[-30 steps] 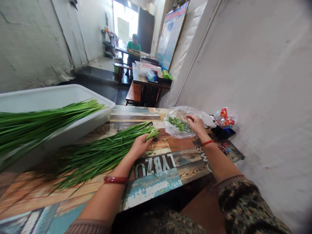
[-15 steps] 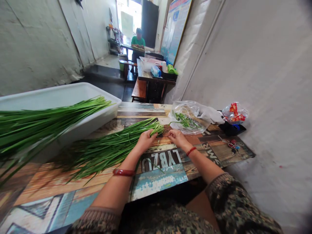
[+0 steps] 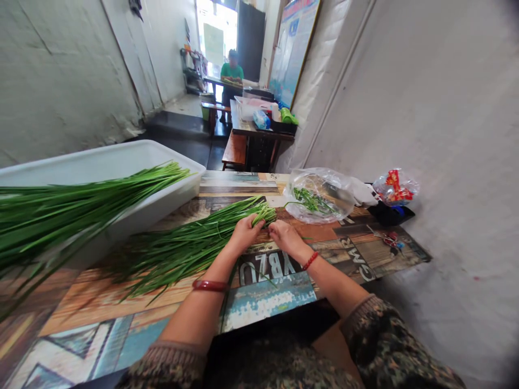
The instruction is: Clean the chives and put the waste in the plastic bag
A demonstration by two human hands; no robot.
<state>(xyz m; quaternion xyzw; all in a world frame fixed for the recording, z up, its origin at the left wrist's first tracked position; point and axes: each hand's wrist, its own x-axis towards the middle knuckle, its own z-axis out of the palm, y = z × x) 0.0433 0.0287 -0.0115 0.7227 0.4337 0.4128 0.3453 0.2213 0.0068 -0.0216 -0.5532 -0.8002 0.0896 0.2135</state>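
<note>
A loose bundle of garlic chives [image 3: 190, 237] lies across the patterned wooden table, its pale stem ends pointing right. My left hand [image 3: 245, 233] is closed around those stem ends, thumb on top. Right beside them, my right hand [image 3: 286, 237] has its fingers pinched together at the cut ends; whatever is between the fingertips is too small to make out. Farther right, a clear plastic bag [image 3: 340, 202] lies open with green trimmings [image 3: 310, 199] in it. A white plastic tub [image 3: 178, 192] on the left holds more long chives [image 3: 121, 194].
Keys [image 3: 390, 237], a black item [image 3: 391, 213] and a red-patterned plastic packet [image 3: 395, 186] lie by the right wall. Beyond this table [image 3: 267, 297] stand a bench [image 3: 234, 148] and another table. A person in green [image 3: 232, 71] sits at the back.
My right hand has moved left, from near the bag to the chives' stem ends. My left hand keeps its grip. The whole view has shifted slightly.
</note>
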